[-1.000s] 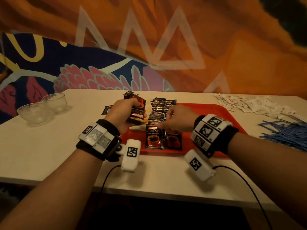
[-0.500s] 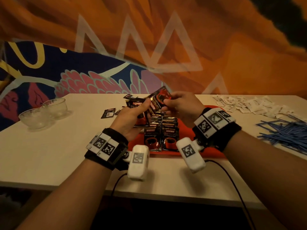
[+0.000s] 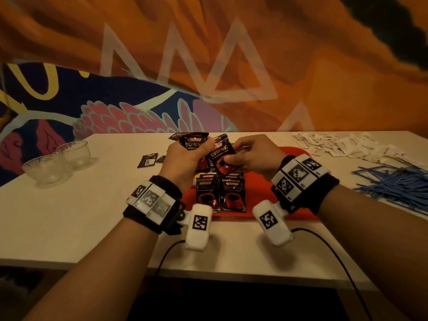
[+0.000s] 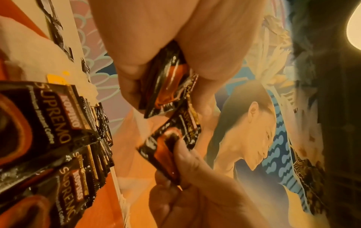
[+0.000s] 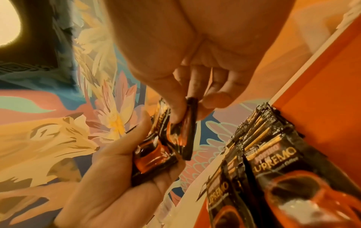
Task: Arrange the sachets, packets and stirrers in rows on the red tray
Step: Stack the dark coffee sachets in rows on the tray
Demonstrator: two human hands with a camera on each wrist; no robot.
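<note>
- Left hand: grip curled round a small stack of coffee packets, held above the far end of the red tray.
- Right hand: grip pinching a single packet by its lower edge, thumb against fingers, drawing it off the stack.
- Handling, judged: packets light, thin, glossy foil, likely slippery; best taken at a sealed edge.
- Tray holds two overlapping rows of packets at its left side.
- White sachets and blue stirrers lie loose on the bench, off the tray.
- Two glass bowls: contents cannot be told.
</note>
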